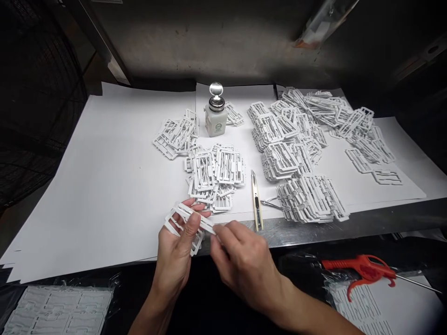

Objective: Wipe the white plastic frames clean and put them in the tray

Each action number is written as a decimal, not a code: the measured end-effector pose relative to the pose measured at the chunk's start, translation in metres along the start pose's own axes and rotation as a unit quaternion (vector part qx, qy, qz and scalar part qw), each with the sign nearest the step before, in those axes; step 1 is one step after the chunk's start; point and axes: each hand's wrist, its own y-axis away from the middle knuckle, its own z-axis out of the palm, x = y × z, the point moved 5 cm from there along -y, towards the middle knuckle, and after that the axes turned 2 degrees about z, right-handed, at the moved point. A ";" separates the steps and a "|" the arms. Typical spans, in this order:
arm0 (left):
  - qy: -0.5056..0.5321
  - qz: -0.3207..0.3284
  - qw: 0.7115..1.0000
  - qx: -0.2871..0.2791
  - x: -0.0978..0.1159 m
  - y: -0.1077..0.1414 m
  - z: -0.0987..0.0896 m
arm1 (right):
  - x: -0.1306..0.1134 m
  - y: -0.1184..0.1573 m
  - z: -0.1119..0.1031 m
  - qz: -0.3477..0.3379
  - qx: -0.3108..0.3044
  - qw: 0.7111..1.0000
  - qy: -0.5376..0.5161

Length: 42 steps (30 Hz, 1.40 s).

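My left hand [178, 246] grips white plastic frames [172, 225], thumb on top, near the table's front edge. One slim frame slants toward my right hand [242, 263]. The right fingers are pinched together at that frame's lower right end; the fingertips hide what exactly they grip there. Just beyond my hands lies a loose pile of similar white slotted frames [213, 174]. A utility knife [257, 202] with a pale yellow body lies right of this pile, beside metal nippers [272, 203] partly under a stack of frames.
A white pump bottle [215, 120] with a metal lid stands behind the pile. More frames form a left heap [178, 132], stacked rows [310, 197] and a far right heap [363, 128]. A red air blow gun [365, 270] and bagged parts [59, 309] lie below the table edge.
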 end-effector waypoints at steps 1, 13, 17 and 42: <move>0.018 -0.004 1.000 0.012 -0.001 0.001 0.000 | -0.004 0.001 0.002 -0.011 -0.027 1.000 0.000; 0.160 -0.141 0.974 -0.079 -0.014 0.000 -0.003 | 0.027 -0.032 -0.024 0.096 -0.002 0.961 -0.259; 0.176 -0.158 0.971 -0.032 -0.020 0.004 -0.001 | 0.007 -0.057 -0.011 0.005 0.010 0.974 -0.224; 0.145 -0.127 0.980 0.056 -0.014 -0.006 -0.012 | 0.008 -0.018 -0.001 -0.003 -0.090 0.983 -0.160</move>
